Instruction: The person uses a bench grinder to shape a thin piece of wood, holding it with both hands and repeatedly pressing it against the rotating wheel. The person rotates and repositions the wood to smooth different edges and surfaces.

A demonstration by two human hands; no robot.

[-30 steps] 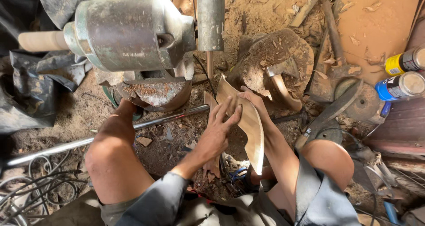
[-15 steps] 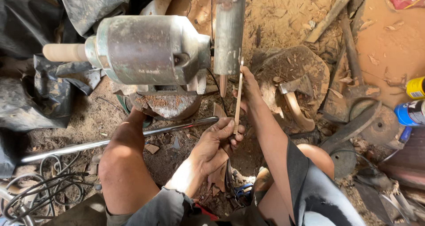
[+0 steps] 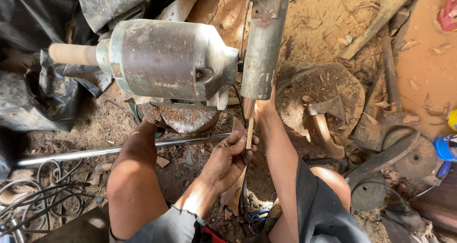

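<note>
While the left hand curls its fingers around one thin wooden piece, that piece stands on edge, its upper end just under the lower tip of one grey metal cylinder. Thumb and fingers are clamped on the wood's lower part. The right hand reaches up beside the same piece, close under the cylinder; its fingers are hidden there, so I cannot tell whether they are closed or apart. Left of the fingers sits one large, worn electric motor with a pale wooden stub on its far end. One bright steel rod lies across the dirt, running in behind the left hand. Right of the fingers, one adze-like tool with a curved wooden handle rests on a chopping stump strewn with chips.
</note>
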